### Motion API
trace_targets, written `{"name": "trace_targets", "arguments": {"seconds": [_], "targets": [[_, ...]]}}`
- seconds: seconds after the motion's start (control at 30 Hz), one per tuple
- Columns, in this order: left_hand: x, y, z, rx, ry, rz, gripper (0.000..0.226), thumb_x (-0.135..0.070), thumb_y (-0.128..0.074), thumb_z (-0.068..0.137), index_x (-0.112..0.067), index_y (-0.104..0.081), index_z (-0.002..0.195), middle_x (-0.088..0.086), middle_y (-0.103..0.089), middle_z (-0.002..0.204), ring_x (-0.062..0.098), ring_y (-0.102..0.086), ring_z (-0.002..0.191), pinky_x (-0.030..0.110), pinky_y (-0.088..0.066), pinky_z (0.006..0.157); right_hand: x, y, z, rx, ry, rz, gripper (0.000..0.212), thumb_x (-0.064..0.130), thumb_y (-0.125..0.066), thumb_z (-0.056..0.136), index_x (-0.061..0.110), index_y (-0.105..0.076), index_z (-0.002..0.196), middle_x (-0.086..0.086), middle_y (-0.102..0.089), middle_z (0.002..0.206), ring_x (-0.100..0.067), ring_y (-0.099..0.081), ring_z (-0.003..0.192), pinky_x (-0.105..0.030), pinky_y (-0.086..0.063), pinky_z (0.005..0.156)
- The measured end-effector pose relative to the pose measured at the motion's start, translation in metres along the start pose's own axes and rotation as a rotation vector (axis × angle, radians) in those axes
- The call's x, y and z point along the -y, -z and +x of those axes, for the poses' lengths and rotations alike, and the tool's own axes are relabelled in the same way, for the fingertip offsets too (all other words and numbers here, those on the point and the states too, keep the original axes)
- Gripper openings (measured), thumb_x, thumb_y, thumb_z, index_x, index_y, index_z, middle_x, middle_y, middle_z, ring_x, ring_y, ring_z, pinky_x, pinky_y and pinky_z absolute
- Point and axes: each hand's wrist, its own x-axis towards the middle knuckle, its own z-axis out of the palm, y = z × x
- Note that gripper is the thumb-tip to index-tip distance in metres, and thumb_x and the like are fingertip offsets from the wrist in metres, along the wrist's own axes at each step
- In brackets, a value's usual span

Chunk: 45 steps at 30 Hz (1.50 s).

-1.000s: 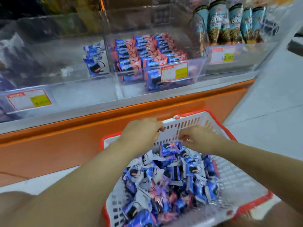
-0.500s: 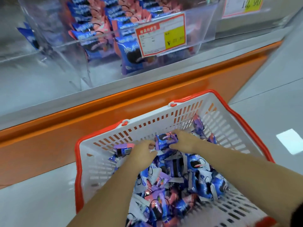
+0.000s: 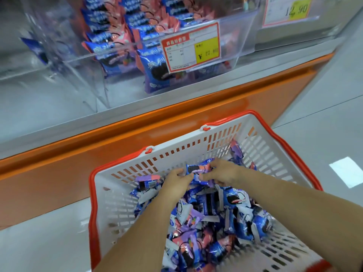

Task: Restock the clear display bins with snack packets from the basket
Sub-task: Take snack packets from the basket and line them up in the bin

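A white basket with a red rim point(image 3: 125, 195) sits on the floor below the shelf, filled with several blue, purple and pink snack packets point(image 3: 208, 232). Both hands are inside it near its far wall. My left hand point(image 3: 174, 183) and my right hand point(image 3: 223, 173) pinch one blue packet point(image 3: 197, 169) between them, lifted slightly above the pile. Above, a clear display bin point(image 3: 241, 36) holds rows of the same packets point(image 3: 125, 30) behind a red and yellow price tag point(image 3: 191, 47).
The bin stands on a grey shelf with an orange front panel point(image 3: 59, 173). Left of it is a clear bin section point(image 3: 39, 46) with few packets. Another price tag point(image 3: 288, 10) hangs at the upper right. Pale floor tiles point(image 3: 324, 118) lie to the right.
The view has dropped and moved closer to the basket. Both hands went from the basket's far rim down into the pile and took hold of a blue packet.
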Motion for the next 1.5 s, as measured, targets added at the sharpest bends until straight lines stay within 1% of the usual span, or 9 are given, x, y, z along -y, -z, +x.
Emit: {"name": "trace_targets", "arguments": {"seconds": [0.07,0.23,0.4,0.57,0.73,0.93,1.13,1.27,1.5], "targets": [[-0.004,0.007,-0.011,0.015,0.007,-0.01,0.056,-0.039,-0.061,0.095,-0.019,-0.044,0.145,0.01,-0.058,0.132,0.026,-0.063,0.106,0.039,-0.052,0.09,0.012,0.005,-0.018,0.074,0.002,-0.016,0.027,0.025,-0.078,0.083,0.006,-0.062,0.076,-0.02,-0.066,0.074,-0.018,-0.05,0.057,-0.026,-0.042,0.053],[-0.036,0.031,-0.058,0.21,-0.055,-0.125,0.032,-0.03,-0.063,0.096,-0.017,-0.062,0.124,0.005,-0.06,0.094,0.012,-0.05,0.069,0.023,-0.043,0.062,0.049,0.022,-0.075,0.052,0.125,-0.063,0.034,0.021,-0.083,0.077,0.008,-0.061,0.098,-0.013,-0.07,0.095,-0.026,-0.068,0.09,-0.043,-0.055,0.093],[-0.073,0.05,-0.118,0.317,-0.204,-0.186,0.032,-0.033,-0.067,0.092,-0.024,-0.06,0.122,0.001,-0.072,0.115,0.021,-0.069,0.106,0.037,-0.054,0.093,0.087,0.03,-0.143,-0.052,0.32,-0.12,0.043,0.017,-0.084,0.074,0.004,-0.061,0.109,-0.019,-0.068,0.097,-0.024,-0.067,0.08,-0.038,-0.058,0.075],[-0.12,0.072,-0.187,0.277,-0.444,-0.198,0.031,-0.041,-0.061,0.091,-0.02,-0.063,0.114,0.001,-0.075,0.103,0.017,-0.072,0.094,0.031,-0.054,0.078,0.141,0.024,-0.219,-0.34,0.653,-0.379,0.024,0.019,-0.081,0.078,0.022,-0.063,0.093,0.001,-0.069,0.083,-0.01,-0.062,0.07,-0.019,-0.049,0.064],[-0.15,0.105,-0.232,0.07,-0.722,-0.175,0.043,-0.055,-0.073,0.075,-0.024,-0.07,0.105,0.005,-0.075,0.101,0.022,-0.071,0.096,0.036,-0.056,0.084,0.189,0.017,-0.264,-0.471,0.922,-0.515,0.036,0.027,-0.083,0.075,0.025,-0.064,0.106,0.01,-0.067,0.097,-0.014,-0.065,0.087,-0.026,-0.052,0.077],[-0.165,0.139,-0.249,-0.139,-0.961,-0.133,0.017,-0.036,-0.069,0.088,-0.031,-0.066,0.104,-0.001,-0.074,0.098,0.016,-0.072,0.091,0.025,-0.054,0.072,0.237,0.003,-0.283,-0.587,1.125,-0.688,0.031,0.033,-0.075,0.081,0.023,-0.069,0.11,0.013,-0.071,0.1,0.001,-0.062,0.088,-0.023,-0.049,0.079],[-0.184,0.169,-0.249,-0.344,-1.062,-0.137,0.03,-0.05,-0.07,0.083,-0.045,-0.055,0.109,-0.014,-0.062,0.113,0.008,-0.067,0.096,0.028,-0.056,0.079,0.286,0.004,-0.27,-0.711,1.159,-0.816,0.028,0.03,-0.071,0.084,0.025,-0.068,0.111,0.008,-0.071,0.1,-0.012,-0.063,0.089,-0.035,-0.051,0.078],[-0.185,0.2,-0.242,-0.604,-0.995,0.081,0.034,-0.031,-0.063,0.094,-0.03,-0.055,0.127,-0.011,-0.054,0.123,0.0,-0.06,0.089,0.007,-0.042,0.074,0.308,0.013,-0.236,-0.767,1.056,-0.801,0.028,0.025,-0.071,0.085,0.019,-0.066,0.112,0.001,-0.066,0.109,-0.018,-0.059,0.1,-0.032,-0.046,0.084],[-0.169,0.211,-0.21,-0.618,-0.809,0.565,0.038,-0.024,-0.057,0.096,-0.036,-0.056,0.133,-0.005,-0.044,0.139,0.017,-0.047,0.129,0.039,-0.039,0.107,0.327,0.023,-0.161,-0.603,0.863,-0.767,0.039,0.022,-0.074,0.085,0.016,-0.059,0.121,0.003,-0.058,0.104,-0.015,-0.055,0.095,-0.019,-0.037,0.076]]}}
